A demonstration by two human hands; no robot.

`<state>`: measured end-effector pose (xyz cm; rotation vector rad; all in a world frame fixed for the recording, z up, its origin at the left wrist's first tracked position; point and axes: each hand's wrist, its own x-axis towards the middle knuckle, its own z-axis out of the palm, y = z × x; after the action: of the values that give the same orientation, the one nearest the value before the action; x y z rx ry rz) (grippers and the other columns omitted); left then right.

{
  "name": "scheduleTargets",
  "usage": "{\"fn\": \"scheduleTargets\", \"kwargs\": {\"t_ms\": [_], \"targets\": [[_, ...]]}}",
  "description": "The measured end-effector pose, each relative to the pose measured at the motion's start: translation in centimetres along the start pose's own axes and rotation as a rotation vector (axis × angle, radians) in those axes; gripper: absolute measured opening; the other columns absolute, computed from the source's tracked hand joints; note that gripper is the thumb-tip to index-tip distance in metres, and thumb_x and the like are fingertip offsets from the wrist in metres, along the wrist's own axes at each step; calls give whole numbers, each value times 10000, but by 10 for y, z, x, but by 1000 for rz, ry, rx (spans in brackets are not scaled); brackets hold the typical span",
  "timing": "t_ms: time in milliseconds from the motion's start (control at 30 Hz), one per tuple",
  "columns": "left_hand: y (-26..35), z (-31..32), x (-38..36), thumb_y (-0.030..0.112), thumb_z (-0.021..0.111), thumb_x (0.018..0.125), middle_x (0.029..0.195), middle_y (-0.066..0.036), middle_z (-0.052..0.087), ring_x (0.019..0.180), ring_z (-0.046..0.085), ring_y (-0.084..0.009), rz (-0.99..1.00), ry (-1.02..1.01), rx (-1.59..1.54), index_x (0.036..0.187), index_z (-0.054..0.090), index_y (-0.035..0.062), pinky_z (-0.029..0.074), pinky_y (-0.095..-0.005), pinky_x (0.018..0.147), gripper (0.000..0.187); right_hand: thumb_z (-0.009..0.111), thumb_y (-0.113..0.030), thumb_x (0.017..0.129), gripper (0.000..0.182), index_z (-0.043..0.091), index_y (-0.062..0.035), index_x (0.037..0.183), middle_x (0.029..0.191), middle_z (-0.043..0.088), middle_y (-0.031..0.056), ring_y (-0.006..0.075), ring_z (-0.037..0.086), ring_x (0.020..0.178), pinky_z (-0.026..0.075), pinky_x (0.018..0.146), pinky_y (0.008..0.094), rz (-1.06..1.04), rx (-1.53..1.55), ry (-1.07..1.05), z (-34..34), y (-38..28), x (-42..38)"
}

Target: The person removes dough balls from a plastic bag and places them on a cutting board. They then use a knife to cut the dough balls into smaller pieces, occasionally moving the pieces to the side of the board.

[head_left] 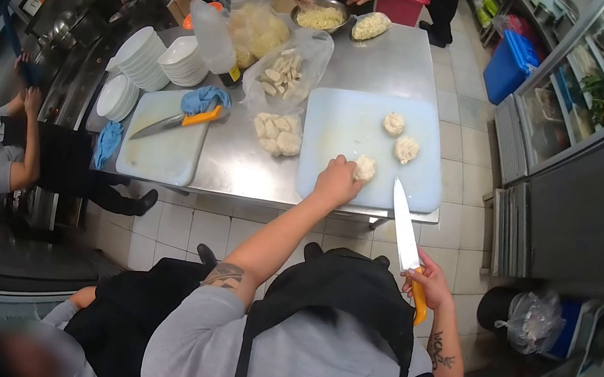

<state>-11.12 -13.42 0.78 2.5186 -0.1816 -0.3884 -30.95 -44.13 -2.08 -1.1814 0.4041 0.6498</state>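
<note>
My left hand (339, 182) rests at the near edge of a white cutting board (342, 119), fingers curled against a pale, lumpy round piece of food (364, 169). Two similar pale rounds (406, 150) lie farther back on the same board. In my right hand (429, 279) is a large kitchen knife (404, 227), gripped by its orange handle. Its blade points away from me, with the tip over the board's near edge.
Bags of pale sliced food (282, 72) sit left of the board. Beyond them are white dish stacks (143, 59) and a second cutting board (163, 152) with another orange-handled knife (176, 121). Across the steel table, a person's hands flank a bowl (322, 17). Another person stands close at left.
</note>
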Motion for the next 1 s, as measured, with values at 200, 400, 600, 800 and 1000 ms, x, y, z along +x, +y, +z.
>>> {"fn": "scheduleTargets", "kwargs": {"t_ms": [200, 400, 600, 800, 1000], "targets": [[-38, 47, 17, 188, 734, 874, 1431, -242, 497, 1292, 515, -393, 385, 239, 25, 1361, 631, 41, 480, -449, 1076, 519, 651, -24, 965, 810, 282, -242, 1653, 877, 691, 96, 138, 582, 540, 487, 481, 286, -31, -139, -59, -17, -9, 12], [-10, 54, 13, 193, 740, 881, 1491, -257, 463, 1325, 505, -424, 139, 310, -174, 1392, 610, 38, 454, -455, 1106, 550, 596, -96, 1019, 754, 248, -284, 1662, 940, 656, 70, 107, 552, 540, 482, 490, 272, -51, -285, -23, -3, -32, 27], [-23, 49, 7, 290, 638, 969, 1663, -265, 246, 1521, 297, -412, 233, 186, 132, 1579, 338, 16, 306, -533, 1213, 732, 601, -108, 1027, 728, 275, -268, 1657, 843, 640, 44, 102, 485, 513, 439, 480, 275, -44, -340, -36, -1, -52, 53], [-22, 55, 11, 344, 499, 1051, 1706, -252, 135, 1586, 160, -386, 288, 19, 312, 1618, 174, -44, 180, -595, 1252, 760, 609, -124, 1016, 703, 322, -271, 1641, 782, 636, 38, 96, 454, 494, 420, 468, 269, -34, -390, -75, -2, -70, 68], [-19, 48, 12, 370, 460, 1072, 1707, -256, 125, 1587, 146, -389, 291, -45, 357, 1617, 157, -55, 173, -603, 1251, 754, 605, -138, 1017, 711, 308, -295, 1644, 764, 607, 36, 90, 463, 471, 418, 441, 257, 5, -409, -107, -6, -74, 74]]}}
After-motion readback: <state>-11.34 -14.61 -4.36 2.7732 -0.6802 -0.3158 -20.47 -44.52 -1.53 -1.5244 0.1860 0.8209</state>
